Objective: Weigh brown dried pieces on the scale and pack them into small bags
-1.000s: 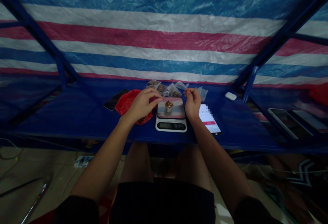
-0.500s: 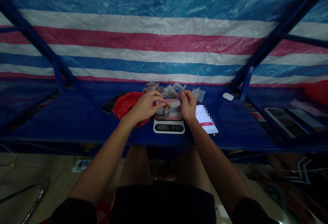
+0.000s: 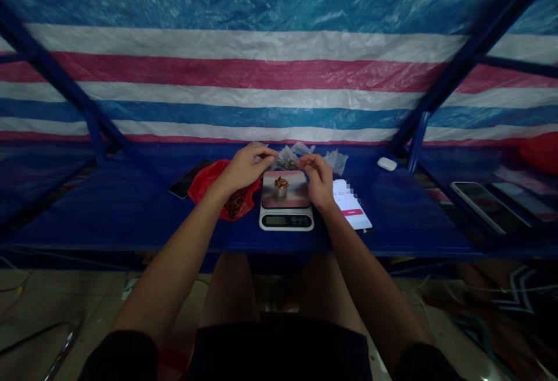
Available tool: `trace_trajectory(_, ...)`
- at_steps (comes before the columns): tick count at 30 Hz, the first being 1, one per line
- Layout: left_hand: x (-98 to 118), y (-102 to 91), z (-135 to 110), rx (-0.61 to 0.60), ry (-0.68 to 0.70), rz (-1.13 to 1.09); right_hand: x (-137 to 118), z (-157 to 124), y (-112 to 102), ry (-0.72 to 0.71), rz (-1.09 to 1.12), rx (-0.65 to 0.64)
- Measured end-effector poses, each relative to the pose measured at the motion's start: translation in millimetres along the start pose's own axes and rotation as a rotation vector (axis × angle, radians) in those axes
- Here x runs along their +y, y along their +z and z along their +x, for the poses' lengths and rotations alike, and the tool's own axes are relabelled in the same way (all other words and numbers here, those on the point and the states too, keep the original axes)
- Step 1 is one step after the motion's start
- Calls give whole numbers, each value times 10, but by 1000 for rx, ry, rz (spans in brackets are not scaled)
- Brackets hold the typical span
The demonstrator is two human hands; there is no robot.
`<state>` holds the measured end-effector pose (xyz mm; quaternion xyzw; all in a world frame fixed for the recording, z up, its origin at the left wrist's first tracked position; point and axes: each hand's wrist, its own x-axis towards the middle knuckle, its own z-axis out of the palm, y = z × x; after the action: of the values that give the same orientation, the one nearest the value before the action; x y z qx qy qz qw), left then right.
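A small metal cup (image 3: 281, 192) heaped with brown, nut-like pieces (image 3: 281, 182) stands on the steel plate of a kitchen scale (image 3: 286, 221). My left hand (image 3: 249, 167) hovers over the back of the red plastic bag (image 3: 204, 180), fingers stretched towards a clear plastic bag (image 3: 286, 159) behind the scale; a gap shows between its thumb and forefinger. On the scale's right, my right hand (image 3: 319, 178) has its fingers curled in, their tips beside the clear bag. What they pinch, if anything, is too small to tell. More reddish-brown pieces (image 3: 235, 202) lie inside the red bag.
Right of the scale lies a lit phone (image 3: 352, 209), and farther back a white case (image 3: 387, 164). Another clear bag (image 3: 336, 161) is behind my right hand. A dark flat device (image 3: 185, 182) lies left of the red bag. Blue metal posts (image 3: 418, 142) flank the blue table.
My left hand has moved from the metal cup back and left, uncovering the heaped cup and the pieces in the red bag. My right hand has shifted slightly left.
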<state>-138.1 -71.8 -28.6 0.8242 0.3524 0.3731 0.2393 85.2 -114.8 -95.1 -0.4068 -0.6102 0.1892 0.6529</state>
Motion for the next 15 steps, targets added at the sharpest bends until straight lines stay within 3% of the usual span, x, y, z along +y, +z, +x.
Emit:
trace_trajectory(4,-290,74,448,-172,-117,38,-58,-21,-63,-129,-71,-277)
trace_trajectory(6,-430,90,634,-321,-105,121,-98,-29,-77,-154,-150,-367)
trace_trajectory(8,-546,89,790,-427,-98,199,-137,-28,-86,-149,-208,-393)
trace_trajectory(15,-750,154,1183,-544,-45,346,-207,4,-121,-154,-252,-443)
